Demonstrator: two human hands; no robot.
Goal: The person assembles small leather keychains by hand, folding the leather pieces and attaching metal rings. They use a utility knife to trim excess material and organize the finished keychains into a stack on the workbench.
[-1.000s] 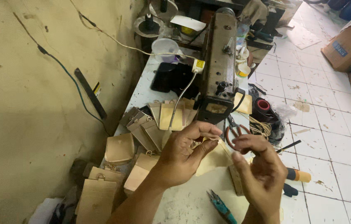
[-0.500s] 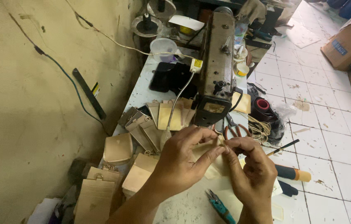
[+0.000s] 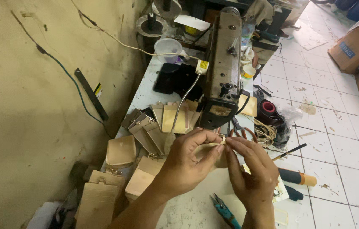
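At a cluttered white worktable, I pinch a small pale tan leather piece between the fingertips of both hands, held just above the tabletop and in front of the old brown-grey metal sewing machine. My left hand is closed on the piece from the left, thumb and forefinger pressed together on it; my right hand meets it from the right, fingertips clamped on the same spot, so the two hands touch. Most of the piece is hidden behind my fingers, and its exact shape cannot be made out.

Left of my hands, flat tan leather card holders with small metal rings lie fanned and stacked along the table edge beside the stained beige wall. A pair of teal-handled thread snips rests on the table just below my wrists. Right of the table, a tool with a dark handle and orange tip lies on the white tiled floor, near a dark red spool. Brown cardboard boxes sit well apart at upper right.
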